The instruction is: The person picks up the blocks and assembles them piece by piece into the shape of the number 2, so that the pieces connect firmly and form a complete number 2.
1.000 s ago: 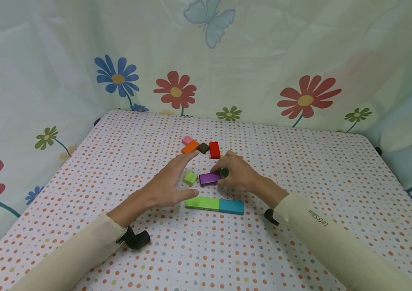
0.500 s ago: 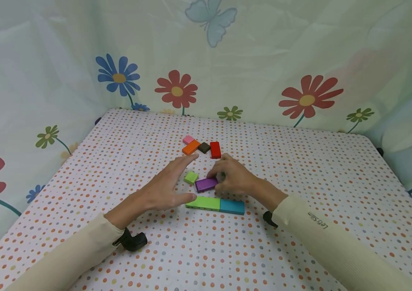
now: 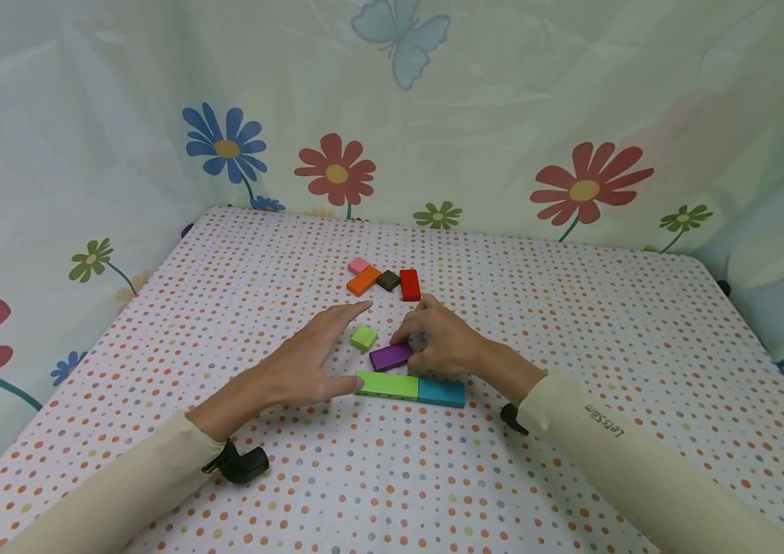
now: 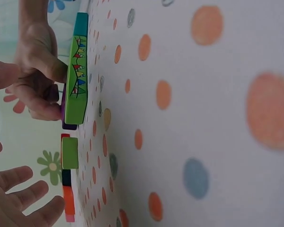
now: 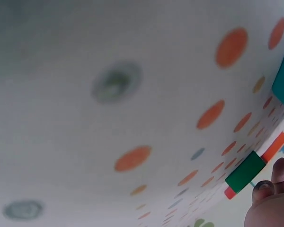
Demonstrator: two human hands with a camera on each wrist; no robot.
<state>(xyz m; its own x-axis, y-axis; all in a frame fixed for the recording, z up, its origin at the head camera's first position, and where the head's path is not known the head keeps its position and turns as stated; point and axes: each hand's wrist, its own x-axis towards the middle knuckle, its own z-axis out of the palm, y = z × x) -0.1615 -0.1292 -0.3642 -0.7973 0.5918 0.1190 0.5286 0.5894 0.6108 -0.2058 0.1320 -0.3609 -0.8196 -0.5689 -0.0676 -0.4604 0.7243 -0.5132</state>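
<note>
A purple block lies at a slant just behind a row made of a long lime-green block and a blue block. My right hand pinches its right end between thumb and fingers. To the left, my left hand hovers with fingers spread; its thumb is near the row's left end, apart from it in the left wrist view. A small lime block sits between the hands. In the right wrist view a dark green block shows near my fingers; the head view hides it.
Farther back on the dotted tabletop lie a pink block, an orange block, a black block and a red block. A flowered curtain surrounds the table's back and sides.
The purple block, in my right hand's pinch, has slid nearer to me and slightly left, close to the row. My left hand has drawn back a little to the left.
</note>
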